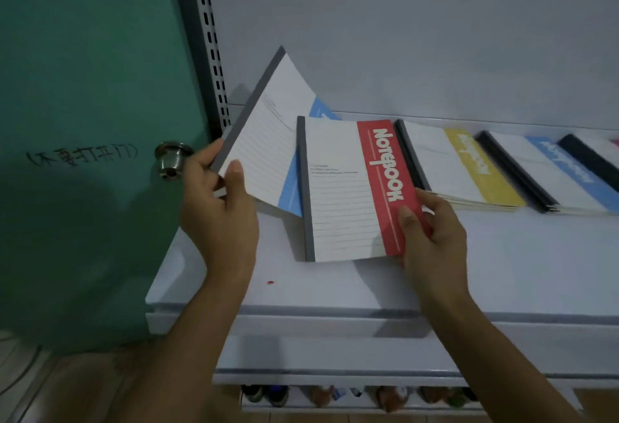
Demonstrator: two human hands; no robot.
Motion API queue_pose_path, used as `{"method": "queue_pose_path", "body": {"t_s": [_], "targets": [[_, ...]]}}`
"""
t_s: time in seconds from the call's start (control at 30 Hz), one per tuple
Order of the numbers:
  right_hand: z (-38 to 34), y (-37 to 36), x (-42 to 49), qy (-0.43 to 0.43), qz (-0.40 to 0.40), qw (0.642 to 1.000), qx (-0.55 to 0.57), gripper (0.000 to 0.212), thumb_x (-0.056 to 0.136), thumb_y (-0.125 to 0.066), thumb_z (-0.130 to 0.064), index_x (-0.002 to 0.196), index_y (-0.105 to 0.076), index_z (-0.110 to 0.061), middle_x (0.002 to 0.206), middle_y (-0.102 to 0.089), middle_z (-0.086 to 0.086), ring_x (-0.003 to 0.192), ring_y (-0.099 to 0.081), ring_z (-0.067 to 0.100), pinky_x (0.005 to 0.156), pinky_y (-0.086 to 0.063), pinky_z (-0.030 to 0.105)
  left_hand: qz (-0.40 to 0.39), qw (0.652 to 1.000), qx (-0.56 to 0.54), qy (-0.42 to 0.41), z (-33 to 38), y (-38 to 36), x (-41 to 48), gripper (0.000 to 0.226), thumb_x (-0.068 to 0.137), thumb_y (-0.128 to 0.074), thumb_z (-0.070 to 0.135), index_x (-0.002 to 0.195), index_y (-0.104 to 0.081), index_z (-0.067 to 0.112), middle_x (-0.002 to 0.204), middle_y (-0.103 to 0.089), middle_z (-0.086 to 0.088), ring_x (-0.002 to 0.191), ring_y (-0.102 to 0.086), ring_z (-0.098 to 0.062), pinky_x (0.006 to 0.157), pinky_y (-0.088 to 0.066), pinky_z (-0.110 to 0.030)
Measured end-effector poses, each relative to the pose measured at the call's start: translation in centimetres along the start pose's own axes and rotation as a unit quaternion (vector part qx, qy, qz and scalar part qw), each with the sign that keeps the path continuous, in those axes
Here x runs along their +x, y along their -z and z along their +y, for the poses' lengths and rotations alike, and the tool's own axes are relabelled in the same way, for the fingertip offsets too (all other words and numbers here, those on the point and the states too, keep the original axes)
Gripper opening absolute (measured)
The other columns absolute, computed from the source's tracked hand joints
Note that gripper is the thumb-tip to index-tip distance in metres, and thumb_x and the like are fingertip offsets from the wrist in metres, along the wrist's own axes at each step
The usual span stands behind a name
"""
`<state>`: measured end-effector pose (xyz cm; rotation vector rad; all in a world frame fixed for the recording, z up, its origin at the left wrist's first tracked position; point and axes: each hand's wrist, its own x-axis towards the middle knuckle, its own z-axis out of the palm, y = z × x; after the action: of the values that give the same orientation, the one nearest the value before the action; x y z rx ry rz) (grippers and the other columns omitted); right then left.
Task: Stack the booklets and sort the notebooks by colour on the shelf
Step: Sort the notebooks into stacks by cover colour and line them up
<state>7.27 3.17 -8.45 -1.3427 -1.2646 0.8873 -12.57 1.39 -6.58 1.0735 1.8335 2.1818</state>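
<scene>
At far right, dark-spined notebook [590,159] cut off, possibly pink

Red-band notebook [348,188], blue-band notebook [268,141], yellow-band stack [469,168], teal door [83,88].

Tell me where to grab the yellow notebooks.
Pinch the yellow notebooks at their near short edge, coming from the front: they lie flat, that edge is free, and the red notebook and the blue stack crowd both long sides.
</scene>
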Motion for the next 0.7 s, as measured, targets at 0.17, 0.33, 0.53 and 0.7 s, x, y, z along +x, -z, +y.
{"method": "queue_pose_path", "body": {"t_s": [0.17,0.33,0.53,0.7], "targets": [[-1.0,5.9,-3.2,-0.023,0.033,0.995,0.096,0.011,0.093,-0.053,-0.034,0.102,-0.055,-0.041,0.082,-0.07,-0.019,0.073,-0.067,-0.003,0.047,-0.048,0.012,0.094,0.987,-0.116,0.051,4.4,0.6,-5.6,0.024,0.09,-0.057,0.005,0.097,-0.049,0.026,0.103,-0.066,0.009,0.091,-0.067,-0.007,0.06,-0.053,-0.015],[-0.8,14.6,-6.4,-0.03,0.111,0.983,0.144,0.014,0.096,-0.054,-0.027,0.102,-0.057,-0.04,0.082,-0.071,-0.013,0.073,-0.066,-0.004,0.047,-0.047,0.011,0.057,0.972,-0.209,0.094,10.5,-2.8,-15.1,0.026,0.093,-0.054,0.001,0.094,-0.049,0.027,0.099,-0.067,0.003,0.091,-0.068,-0.007,0.064,-0.054,-0.017],[0.5,27.0,-8.3,0.008,0.211,0.97,0.125,0.016,0.094,-0.055,-0.027,0.106,-0.059,-0.038,0.09,-0.068,-0.008,0.067,-0.064,0.0,0.043,-0.044,0.012,0.013,0.949,-0.252,0.191,15.3,-7.5,-24.2,0.023,0.093,-0.055,0.003,0.091,-0.052,0.025,0.091,-0.067,0.003,0.076,-0.067,-0.006,0.056,-0.051,-0.014],[1.9,34.3,-8.1,-0.002,0.272,0.955,0.119,0.016,0.096,-0.054,-0.027,0.104,-0.055,-0.041,0.098,-0.066,-0.01,0.08,-0.065,0.008,0.054,-0.048,0.023,0.011,0.926,-0.259,0.275,17.6,-11.2,-28.0,0.017,0.092,-0.057,0.006,0.104,-0.05,0.014,0.089,-0.061,0.003,0.074,-0.061,-0.011,0.047,-0.049,-0.013]]}}
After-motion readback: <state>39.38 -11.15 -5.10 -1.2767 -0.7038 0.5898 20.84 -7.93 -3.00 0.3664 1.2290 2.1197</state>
